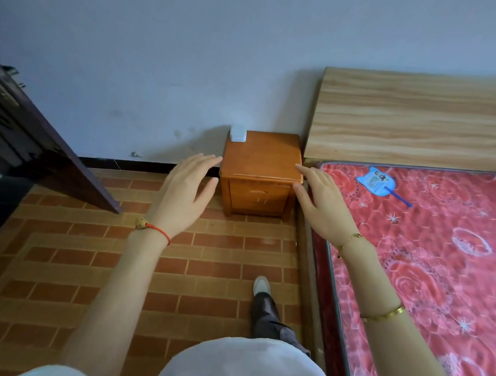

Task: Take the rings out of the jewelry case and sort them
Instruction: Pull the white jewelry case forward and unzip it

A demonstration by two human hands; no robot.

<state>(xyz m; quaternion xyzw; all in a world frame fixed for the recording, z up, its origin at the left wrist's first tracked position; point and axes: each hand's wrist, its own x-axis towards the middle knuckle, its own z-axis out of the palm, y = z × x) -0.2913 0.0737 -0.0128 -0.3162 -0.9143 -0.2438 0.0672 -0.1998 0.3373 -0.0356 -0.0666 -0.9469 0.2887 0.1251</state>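
Both my hands are out in front, fingers spread, holding nothing. Left hand (188,187) sits off the left edge of the nightstand (262,159), right hand (323,202) off its right front corner; can't tell if either touches it. White case (238,133) is on the nightstand's back left corner, against the wall, lid down. Well clear of both hands. Bed (428,226) is right of the nightstand, blue fan (376,181) near its head end.

A small white case (238,134) sits on the wooden nightstand (262,157).
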